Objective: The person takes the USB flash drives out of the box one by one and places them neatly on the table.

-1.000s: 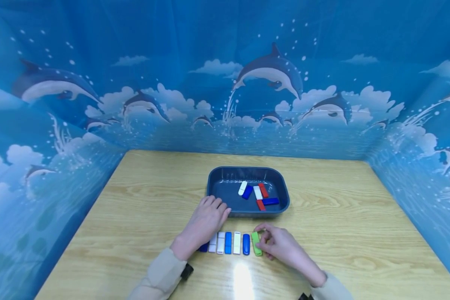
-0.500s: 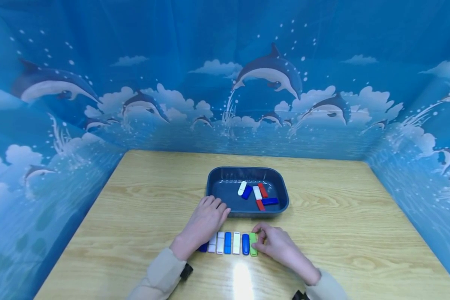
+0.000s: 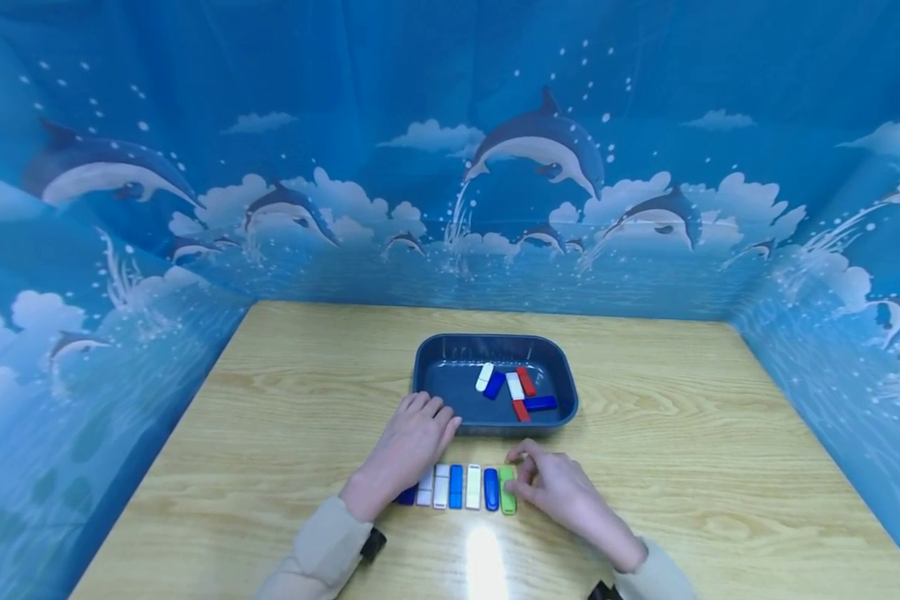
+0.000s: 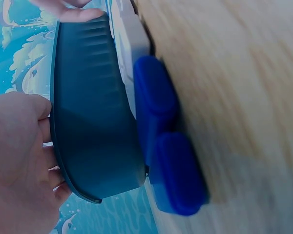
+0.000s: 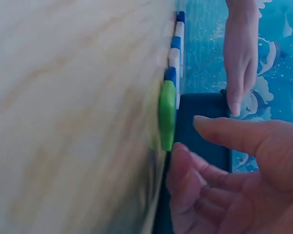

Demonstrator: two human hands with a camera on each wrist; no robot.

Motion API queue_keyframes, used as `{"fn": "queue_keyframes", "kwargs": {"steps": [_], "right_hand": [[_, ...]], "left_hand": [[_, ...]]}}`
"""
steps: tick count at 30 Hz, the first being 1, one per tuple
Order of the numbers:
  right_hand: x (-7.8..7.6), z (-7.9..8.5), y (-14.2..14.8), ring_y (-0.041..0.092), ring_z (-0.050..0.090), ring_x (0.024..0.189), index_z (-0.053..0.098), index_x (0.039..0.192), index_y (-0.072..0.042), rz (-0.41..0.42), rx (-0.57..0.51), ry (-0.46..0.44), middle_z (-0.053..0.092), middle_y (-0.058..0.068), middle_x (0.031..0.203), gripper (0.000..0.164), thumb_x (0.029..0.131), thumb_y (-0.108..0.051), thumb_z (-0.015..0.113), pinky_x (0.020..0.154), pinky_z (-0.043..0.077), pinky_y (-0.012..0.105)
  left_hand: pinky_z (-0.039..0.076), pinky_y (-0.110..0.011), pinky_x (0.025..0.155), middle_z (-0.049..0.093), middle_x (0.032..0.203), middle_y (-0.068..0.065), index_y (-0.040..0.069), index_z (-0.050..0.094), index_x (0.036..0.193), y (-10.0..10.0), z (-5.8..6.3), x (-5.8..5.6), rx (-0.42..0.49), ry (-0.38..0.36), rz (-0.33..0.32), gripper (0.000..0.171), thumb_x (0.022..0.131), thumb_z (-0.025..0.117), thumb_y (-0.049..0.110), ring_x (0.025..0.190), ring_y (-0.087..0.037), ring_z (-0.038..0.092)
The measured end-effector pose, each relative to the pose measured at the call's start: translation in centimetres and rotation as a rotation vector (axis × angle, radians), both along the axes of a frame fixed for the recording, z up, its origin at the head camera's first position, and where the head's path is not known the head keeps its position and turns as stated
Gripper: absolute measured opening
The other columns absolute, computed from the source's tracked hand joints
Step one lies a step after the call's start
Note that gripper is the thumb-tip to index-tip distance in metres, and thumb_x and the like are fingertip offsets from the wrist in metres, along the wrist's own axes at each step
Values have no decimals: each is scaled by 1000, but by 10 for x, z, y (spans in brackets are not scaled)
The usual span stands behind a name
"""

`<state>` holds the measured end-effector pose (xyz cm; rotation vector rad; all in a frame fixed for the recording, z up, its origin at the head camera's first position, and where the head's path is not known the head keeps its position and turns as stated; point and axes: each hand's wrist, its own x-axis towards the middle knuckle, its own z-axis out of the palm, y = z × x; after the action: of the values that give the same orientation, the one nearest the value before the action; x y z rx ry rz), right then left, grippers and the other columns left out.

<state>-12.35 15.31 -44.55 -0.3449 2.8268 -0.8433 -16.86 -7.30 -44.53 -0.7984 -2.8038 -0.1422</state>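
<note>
In the head view my left hand lies over the front left corner of a dark blue tray. The left wrist view shows its fingers hooked over the tray's rim. My right hand is beside a bright green USB stick at the right end of a row. In the right wrist view the thumb and fingers stand apart with nothing between them, fingertips right at the green stick's end. Left of it in the row lie a blue stick, a cream stick and several blue and white ones.
Inside the tray are several loose sticks: red, white and blue. The row lies between the tray and the near edge of the wooden table. A dolphin-print curtain surrounds the table at the back and sides.
The green stick has moved left and straightened up beside the blue one, then shifted slightly. My right hand went left with it and its fingers loosened. The left hand has stayed in place.
</note>
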Motion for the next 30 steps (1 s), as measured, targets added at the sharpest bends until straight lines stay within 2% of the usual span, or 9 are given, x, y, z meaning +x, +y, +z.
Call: {"fn": "queue_keyframes", "kwargs": {"steps": [4, 9, 14, 16, 19, 23, 26, 30], "right_hand": [[-3, 10, 3, 2, 46, 52, 63, 93, -22, -16, -23, 69, 55, -15, 68, 14, 81, -24, 69, 46, 38, 18], [-15, 27, 7, 1, 50, 57, 66, 84, -21, -53, -55, 178, 57, -16, 69, 4, 82, -23, 69, 52, 43, 17], [-36, 41, 11, 3, 50, 56, 66, 84, -18, -105, 14, 310, 60, -10, 71, 4, 83, -20, 69, 49, 42, 18], [-46, 44, 13, 5, 50, 55, 66, 85, -15, -117, 57, 332, 62, -6, 72, 4, 82, -18, 69, 46, 41, 19], [-62, 44, 14, 7, 50, 53, 67, 86, -13, -117, 129, 300, 63, -2, 73, 5, 82, -15, 69, 44, 40, 21], [-80, 39, 14, 8, 52, 55, 70, 86, -10, -77, 216, 176, 64, -2, 73, 8, 81, -16, 71, 48, 43, 23], [-89, 35, 12, 8, 55, 58, 71, 82, -10, -46, 252, 106, 65, -2, 72, 9, 78, -18, 73, 53, 46, 24], [-98, 28, 9, 10, 56, 61, 72, 77, -13, -33, 296, 62, 66, -2, 73, 11, 75, -23, 76, 56, 48, 27]], "left_hand": [[37, -39, 101, 62, 103, 0, 15, 64, 106, 0, 0, 0, 3, 3, -5, 42, 99, 31, 39, 99, -18, 51], [36, -39, 101, 61, 102, 0, 15, 64, 106, 0, 0, 0, 9, 1, -2, 41, 99, 32, 38, 99, -18, 51], [36, -39, 102, 62, 103, 0, 15, 64, 107, 0, -1, 0, 14, -5, 5, 36, 98, 38, 37, 100, -18, 51], [36, -40, 102, 62, 104, 0, 15, 65, 107, 1, -1, 0, 14, -4, 6, 36, 98, 37, 37, 100, -18, 51], [36, -40, 102, 62, 104, 0, 15, 64, 107, 0, -2, 0, 15, -1, 4, 36, 98, 37, 37, 101, -18, 51], [36, -40, 102, 62, 103, 0, 15, 65, 106, 0, -1, 0, 16, 4, -4, 36, 98, 37, 37, 101, -18, 52], [36, -40, 102, 62, 103, 0, 14, 65, 106, 0, -1, 0, 18, 6, -6, 36, 98, 37, 36, 100, -18, 52], [36, -40, 102, 62, 104, 0, 15, 65, 106, 0, -1, 0, 9, 4, -6, 36, 98, 37, 37, 102, -19, 52]]}}
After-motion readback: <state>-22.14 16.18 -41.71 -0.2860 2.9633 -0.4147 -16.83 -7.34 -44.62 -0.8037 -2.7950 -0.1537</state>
